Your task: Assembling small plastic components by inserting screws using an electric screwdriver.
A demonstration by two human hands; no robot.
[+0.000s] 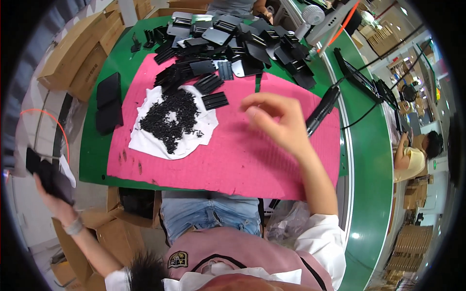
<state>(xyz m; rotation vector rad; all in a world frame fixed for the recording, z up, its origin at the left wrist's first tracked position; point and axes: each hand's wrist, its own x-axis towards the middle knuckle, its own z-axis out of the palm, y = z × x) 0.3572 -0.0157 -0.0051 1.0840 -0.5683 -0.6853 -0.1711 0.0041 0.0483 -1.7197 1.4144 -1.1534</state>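
Head view: black part [57,181] in left fingers [41,191].

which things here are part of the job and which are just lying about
Likely part of it:
- black part in the left hand
- tiny black pieces on white cloth
- corded black tool

Seemingly just about:
- small fan
- cardboard boxes
- clear plastic

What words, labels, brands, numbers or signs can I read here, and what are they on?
No text is clear enough to quote.
Crest badge on the pink vest: any lettering is too small to read.
Black part in the left hand: blurred, no legible lettering.
Small green patch in the right background, possibly a sign: too small to read.
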